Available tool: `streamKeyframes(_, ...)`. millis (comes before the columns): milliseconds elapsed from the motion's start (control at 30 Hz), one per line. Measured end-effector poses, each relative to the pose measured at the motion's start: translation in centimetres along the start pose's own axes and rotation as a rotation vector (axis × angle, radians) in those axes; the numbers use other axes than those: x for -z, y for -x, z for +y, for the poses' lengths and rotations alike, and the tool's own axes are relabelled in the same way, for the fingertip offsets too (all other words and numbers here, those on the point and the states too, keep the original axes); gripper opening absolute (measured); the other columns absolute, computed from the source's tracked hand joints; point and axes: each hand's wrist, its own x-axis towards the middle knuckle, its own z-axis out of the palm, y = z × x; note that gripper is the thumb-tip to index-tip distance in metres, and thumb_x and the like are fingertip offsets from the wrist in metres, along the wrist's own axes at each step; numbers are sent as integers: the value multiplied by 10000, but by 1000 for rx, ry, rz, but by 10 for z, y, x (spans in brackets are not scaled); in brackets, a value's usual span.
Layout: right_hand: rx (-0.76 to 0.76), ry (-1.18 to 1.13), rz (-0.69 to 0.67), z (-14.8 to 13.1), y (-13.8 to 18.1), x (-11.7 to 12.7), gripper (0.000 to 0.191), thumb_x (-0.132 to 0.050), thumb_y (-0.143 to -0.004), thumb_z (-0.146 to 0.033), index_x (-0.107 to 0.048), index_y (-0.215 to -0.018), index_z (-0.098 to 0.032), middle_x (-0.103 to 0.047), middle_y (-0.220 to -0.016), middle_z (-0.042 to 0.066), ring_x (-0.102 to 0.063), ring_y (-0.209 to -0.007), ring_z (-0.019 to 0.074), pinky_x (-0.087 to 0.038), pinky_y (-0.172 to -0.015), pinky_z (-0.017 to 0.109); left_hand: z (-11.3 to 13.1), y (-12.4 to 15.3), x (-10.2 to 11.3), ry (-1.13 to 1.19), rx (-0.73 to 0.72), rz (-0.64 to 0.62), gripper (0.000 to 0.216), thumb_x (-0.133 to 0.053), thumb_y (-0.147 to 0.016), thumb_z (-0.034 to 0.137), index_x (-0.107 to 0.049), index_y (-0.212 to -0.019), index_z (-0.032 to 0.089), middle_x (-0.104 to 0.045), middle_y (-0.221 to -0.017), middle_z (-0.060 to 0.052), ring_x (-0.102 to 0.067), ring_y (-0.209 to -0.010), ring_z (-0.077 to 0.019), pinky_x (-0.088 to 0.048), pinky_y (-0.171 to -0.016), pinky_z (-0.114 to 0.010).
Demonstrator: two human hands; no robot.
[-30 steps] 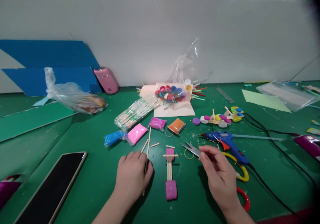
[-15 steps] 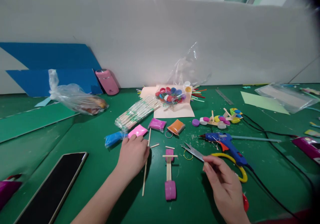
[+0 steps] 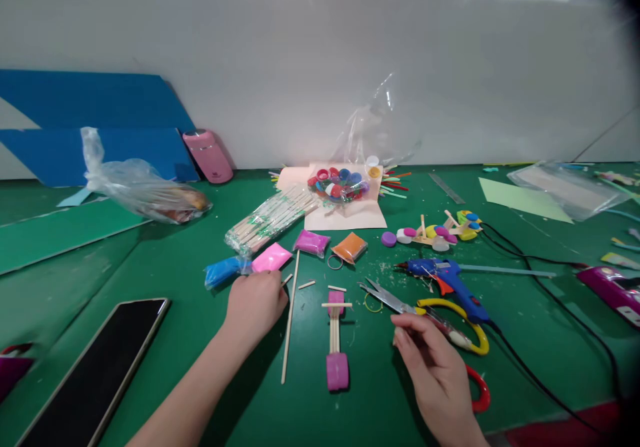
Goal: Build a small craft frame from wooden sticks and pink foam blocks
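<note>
My left hand is closed, and a short piece of wooden stick pokes out of its fingers. Beside it a long thin wooden stick lies on the table. My right hand is loosely curled, with nothing visible in its fingers. Just beyond it lie scissors with slightly parted blades and a yellow handle loop; a red loop shows beside the hand. Between my hands stands a small stick construction with a purple block at its near end. Short stick pieces lie near it.
A blue glue gun with a cable lies on the right, behind it a model with colourful caps. Clay packets, bagged sticks and bottle caps are farther back. A phone lies left.
My right hand has let go of the scissors and drawn back slightly; they now lie on the table. My left hand has moved off the long stick, with a short piece now showing in its fingers.
</note>
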Motion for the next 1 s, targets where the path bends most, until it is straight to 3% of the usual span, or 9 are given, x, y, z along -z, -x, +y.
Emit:
streamKeyframes(200,-28,3,-13,4,0,3,150,-500,-815,-260,-575,-927,-195,-613,-771,39,-562,-581,128,-455,-437,181,-1,24,9,137,91,89,166,-387,-754,230,-519,-668,176,-607,-670,-41,-568,-629,-186,-343,-530,-258)
streamKeyframes(300,-25,11,-20,1,-2,0,152,-506,-810,-264,-581,-922,-195,-609,-758,37,-558,-590,137,-454,-451,195,5,43,16,607,124,165,87,-448,-727,231,-476,-656,189,-541,-625,5,-507,-574,-143,-363,-530,-234)
streamKeyframes(433,1,-32,-107,-13,-5,-10,147,-493,-818,-261,-582,-921,-203,-597,-731,25,-542,-583,134,-447,-472,201,22,58,17,1243,71,-7,73,-480,-714,225,-474,-655,183,-422,-539,47,-407,-481,-92,-343,-459,-195)
streamKeyframes(567,26,-84,-235,-28,-11,-19,158,-485,-826,-246,-577,-953,-222,-599,-777,23,-555,-644,139,-441,-507,200,40,61,12,1550,54,-118,96,-515,-686,217,-466,-617,172,-405,-514,54,-363,-462,-76,-305,-427,-183)
streamKeyframes(733,82,-122,-317,-39,-19,-26,211,-501,-816,-219,-557,-1019,-218,-575,-799,20,-543,-658,134,-450,-561,221,53,63,9,1483,-74,-87,79,-504,-678,146,-471,-612,173,-455,-547,36,-419,-516,-92,-364,-492,-202)
streamKeyframes(867,208,-118,-343,-44,-25,-27,167,-521,-791,-162,-606,-928,-205,-598,-822,35,-560,-718,145,-463,-613,240,58,66,10,1274,-134,28,82,-481,-678,117,-492,-619,173,-504,-555,23,-450,-518,-102,-385,-504,-209)
streamKeyframes(1000,262,-94,-315,-47,-28,-26,155,-517,-787,-143,-626,-875,-212,-627,-805,36,-577,-745,156,-466,-636,253,60,67,11,1229,-164,61,95,-469,-709,128,-522,-646,176,-536,-570,15,-474,-522,-108,-403,-510,-209)
